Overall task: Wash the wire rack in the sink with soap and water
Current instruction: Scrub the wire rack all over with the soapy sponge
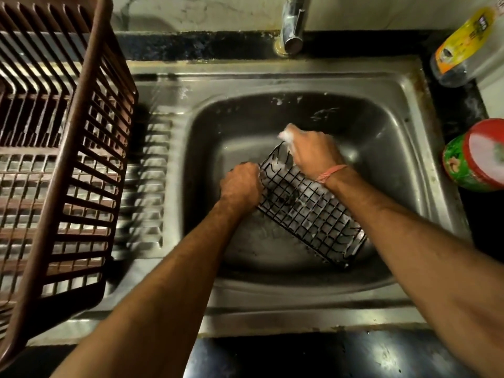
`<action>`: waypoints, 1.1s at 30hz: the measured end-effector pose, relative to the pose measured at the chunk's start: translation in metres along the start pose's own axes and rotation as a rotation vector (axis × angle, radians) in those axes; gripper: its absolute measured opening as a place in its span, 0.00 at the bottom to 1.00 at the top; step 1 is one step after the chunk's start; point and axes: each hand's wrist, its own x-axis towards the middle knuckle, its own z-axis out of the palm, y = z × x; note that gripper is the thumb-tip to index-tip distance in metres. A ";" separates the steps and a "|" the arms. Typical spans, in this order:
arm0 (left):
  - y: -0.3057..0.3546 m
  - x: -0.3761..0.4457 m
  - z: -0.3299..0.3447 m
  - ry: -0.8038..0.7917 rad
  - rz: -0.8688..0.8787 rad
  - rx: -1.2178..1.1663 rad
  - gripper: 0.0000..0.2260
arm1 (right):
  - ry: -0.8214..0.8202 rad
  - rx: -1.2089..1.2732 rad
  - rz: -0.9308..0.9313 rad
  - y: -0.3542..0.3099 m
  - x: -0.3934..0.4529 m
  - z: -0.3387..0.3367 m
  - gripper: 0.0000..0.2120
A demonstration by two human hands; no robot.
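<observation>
A black wire rack (311,211) lies tilted in the steel sink (403,110), with white soap foam on its grid. My left hand (241,184) grips the rack's left edge, its fingers curled round the wire. At the rack's far end my right hand (311,148) is closed round something covered in white foam and presses it on the wire; what it holds is hidden by the foam and blur. A pink thread is tied round my right wrist.
A brown plastic dish basket (79,148) stands on the ribbed drainboard at the left. The chrome tap (293,25) rises behind the sink, with no water seen running. A yellow-labelled bottle (463,47) and a red-lidded green tub (474,159) sit on the dark counter at the right.
</observation>
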 end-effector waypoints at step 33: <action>0.025 0.026 0.022 0.203 -0.153 -0.556 0.08 | -0.083 -0.212 0.027 -0.024 0.002 -0.017 0.12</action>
